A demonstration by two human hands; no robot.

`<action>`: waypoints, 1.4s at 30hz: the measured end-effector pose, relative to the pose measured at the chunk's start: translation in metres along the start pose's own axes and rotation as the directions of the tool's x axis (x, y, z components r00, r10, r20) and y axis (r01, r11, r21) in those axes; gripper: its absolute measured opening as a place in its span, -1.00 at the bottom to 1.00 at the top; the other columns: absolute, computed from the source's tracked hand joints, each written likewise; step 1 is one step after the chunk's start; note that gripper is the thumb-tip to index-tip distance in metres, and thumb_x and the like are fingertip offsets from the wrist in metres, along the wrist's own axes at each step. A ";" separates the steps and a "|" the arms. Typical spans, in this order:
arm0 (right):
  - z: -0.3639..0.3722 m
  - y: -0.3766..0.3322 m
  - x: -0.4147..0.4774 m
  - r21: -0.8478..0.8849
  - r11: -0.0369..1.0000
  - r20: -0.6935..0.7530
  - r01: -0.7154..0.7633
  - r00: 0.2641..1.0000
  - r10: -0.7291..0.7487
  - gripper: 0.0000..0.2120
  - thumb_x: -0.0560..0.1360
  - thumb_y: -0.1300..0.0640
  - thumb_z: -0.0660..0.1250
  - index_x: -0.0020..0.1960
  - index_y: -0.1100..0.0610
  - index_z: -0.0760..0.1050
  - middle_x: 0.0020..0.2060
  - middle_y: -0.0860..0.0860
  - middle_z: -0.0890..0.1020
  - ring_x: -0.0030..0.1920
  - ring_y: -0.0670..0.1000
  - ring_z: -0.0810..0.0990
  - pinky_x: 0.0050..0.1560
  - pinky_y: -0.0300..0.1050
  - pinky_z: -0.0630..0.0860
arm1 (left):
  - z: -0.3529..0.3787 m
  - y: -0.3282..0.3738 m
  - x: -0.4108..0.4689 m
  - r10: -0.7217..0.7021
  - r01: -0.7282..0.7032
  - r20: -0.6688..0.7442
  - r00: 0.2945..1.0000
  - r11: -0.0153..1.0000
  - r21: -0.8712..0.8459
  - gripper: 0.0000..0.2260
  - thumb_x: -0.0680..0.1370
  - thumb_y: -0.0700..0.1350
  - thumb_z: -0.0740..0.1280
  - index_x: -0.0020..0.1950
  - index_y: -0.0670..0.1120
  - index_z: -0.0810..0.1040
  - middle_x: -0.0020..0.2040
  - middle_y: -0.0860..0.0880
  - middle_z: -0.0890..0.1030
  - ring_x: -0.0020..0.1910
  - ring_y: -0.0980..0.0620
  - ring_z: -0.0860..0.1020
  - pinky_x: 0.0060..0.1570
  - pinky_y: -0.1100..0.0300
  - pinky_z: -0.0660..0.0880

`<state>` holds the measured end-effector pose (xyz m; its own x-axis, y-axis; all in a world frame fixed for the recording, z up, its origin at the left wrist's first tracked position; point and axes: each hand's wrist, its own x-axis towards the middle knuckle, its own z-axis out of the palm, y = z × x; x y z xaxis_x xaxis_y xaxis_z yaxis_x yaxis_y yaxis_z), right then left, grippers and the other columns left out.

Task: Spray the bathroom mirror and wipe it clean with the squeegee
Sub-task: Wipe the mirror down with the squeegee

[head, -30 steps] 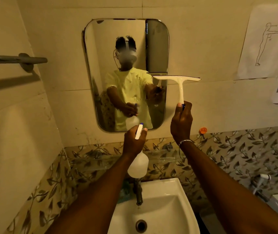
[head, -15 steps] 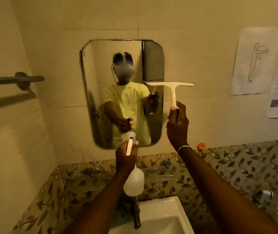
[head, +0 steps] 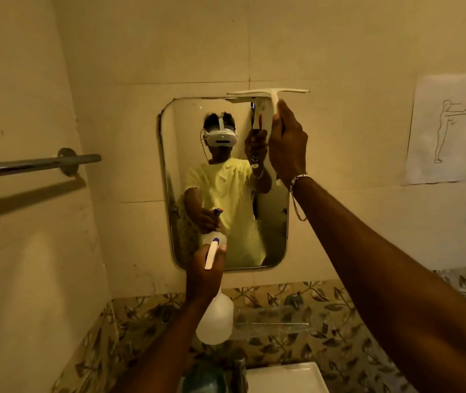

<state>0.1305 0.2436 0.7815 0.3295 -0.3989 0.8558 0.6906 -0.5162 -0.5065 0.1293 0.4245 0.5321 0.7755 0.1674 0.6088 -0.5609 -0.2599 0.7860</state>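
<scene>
- Mirror (head: 197,177) hangs on the tiled wall (head: 339,66), upright, with rounded corners; in it I see the reflection of a person in a yellow shirt with a white headset.
- Right hand (head: 287,143) is raised in front of the upper right part of the mirror, and its grip is closed around the handle of the squeegee (head: 271,95).
- Squeegee is white and T-shaped; its blade lies about level along the top edge of the mirror, and its right end goes out past the mirror over the wall. If the blade touches the glass, I cannot tell.
- Bracelet (head: 297,191) of metal chain is on the right wrist and hangs a little below it.
- Left hand (head: 205,275) is lower, in front of the bottom edge of the mirror, closed around the neck of the bottle (head: 216,319).
- Bottle is white and hangs below the hand; its white trigger with a blue tip points toward the mirror.
- Rail (head: 33,164) of metal is on the left wall, well apart from the mirror.
- Papers (head: 447,129) are on the wall at the right; one shows a line drawing of a standing figure.
- Leaf-patterned tiles (head: 297,293) run below the mirror, with a clear glass shelf (head: 271,317) in front of them.
- Sink (head: 285,378) and tap (head: 239,370) are at the bottom edge, partly cut off.
</scene>
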 end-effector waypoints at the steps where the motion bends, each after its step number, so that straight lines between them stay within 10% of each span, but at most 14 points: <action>1: 0.003 0.001 -0.001 -0.001 1.000 0.007 0.000 1.000 0.000 -0.61 0.71 0.11 0.13 0.52 0.11 0.39 0.22 0.11 0.66 -0.04 -0.01 0.62 0.01 -0.12 0.61 | -0.002 0.000 0.002 0.002 -0.002 0.001 1.000 1.000 0.002 -0.78 0.62 -0.02 0.35 -0.09 -0.16 0.61 -0.29 -0.13 0.62 -0.28 -0.04 0.62 -0.30 0.06 0.56; 12: 0.021 0.016 -0.008 -0.064 0.997 0.063 -0.032 0.997 0.036 -0.54 0.67 0.09 0.13 0.55 0.10 0.34 -0.02 0.20 0.69 -0.10 0.18 0.70 -0.02 0.22 0.67 | -0.009 0.001 0.020 0.017 -0.017 -0.009 1.000 1.000 0.011 -0.83 0.62 0.00 0.34 -0.05 -0.07 0.63 -0.24 -0.02 0.64 -0.20 0.05 0.63 -0.24 0.15 0.56; 19: 0.002 0.066 -0.090 -0.162 0.986 0.117 -0.032 0.992 0.052 -0.55 0.71 0.05 0.15 0.59 0.02 0.29 -0.12 0.09 0.62 -0.20 0.04 0.61 -0.23 -0.06 0.61 | -0.009 0.003 0.042 0.077 -0.076 -0.043 0.996 0.997 0.027 -0.67 0.57 0.11 0.31 0.09 -0.12 0.67 -0.11 -0.11 0.70 -0.08 -0.08 0.66 -0.05 -0.11 0.64; 25: -0.036 0.136 -0.280 -0.279 0.927 0.177 -0.250 0.936 0.305 -0.54 0.70 0.12 0.15 0.58 -0.12 0.26 -0.21 -0.06 0.56 -0.30 -0.14 0.49 -0.32 -0.34 0.40 | -0.009 0.012 0.045 0.146 -0.144 -0.032 0.989 0.988 0.058 -0.63 0.57 0.12 0.30 0.08 -0.16 0.67 -0.15 -0.10 0.68 -0.15 -0.04 0.64 -0.15 -0.07 0.63; 30: -0.066 0.157 -0.372 -0.336 0.780 0.133 -0.527 0.794 0.594 -0.57 0.70 0.00 0.13 0.55 -0.16 0.31 0.07 0.06 0.70 -0.06 0.03 0.64 -0.09 -0.11 0.57 | -0.015 0.006 0.039 0.163 -0.162 -0.012 0.986 0.983 0.081 -0.74 0.60 0.06 0.33 0.03 -0.12 0.64 -0.19 -0.02 0.65 -0.17 0.05 0.63 -0.22 0.12 0.60; 36: -0.047 0.117 -0.313 -0.195 0.890 0.090 -0.413 0.896 0.436 -0.58 0.70 0.05 0.15 0.53 -0.18 0.31 -0.28 -0.16 0.54 -0.34 -0.18 0.52 -0.38 -0.40 0.39 | -0.024 0.000 0.036 0.186 -0.183 -0.027 0.982 0.981 0.066 -0.99 0.62 -0.04 0.36 0.02 0.06 0.57 -0.21 0.23 0.58 -0.14 0.33 0.58 -0.26 0.47 0.51; 42: -0.007 0.066 -0.190 -0.101 0.953 0.099 -0.285 0.950 0.295 -0.58 0.72 -0.01 0.11 0.57 -0.09 0.32 -0.10 0.04 0.63 -0.19 -0.09 0.59 -0.23 -0.23 0.56 | -0.030 -0.002 0.039 0.215 -0.211 -0.055 0.975 0.975 0.075 -0.99 0.61 -0.01 0.37 0.02 0.09 0.56 -0.22 0.23 0.58 -0.14 0.34 0.59 -0.27 0.48 0.52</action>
<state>0.1091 0.2800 0.5848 0.5805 -0.4565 0.6743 0.4989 -0.4551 -0.7376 0.1524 0.4604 0.5575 0.6194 0.1598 0.7686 -0.6885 -0.3598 0.6297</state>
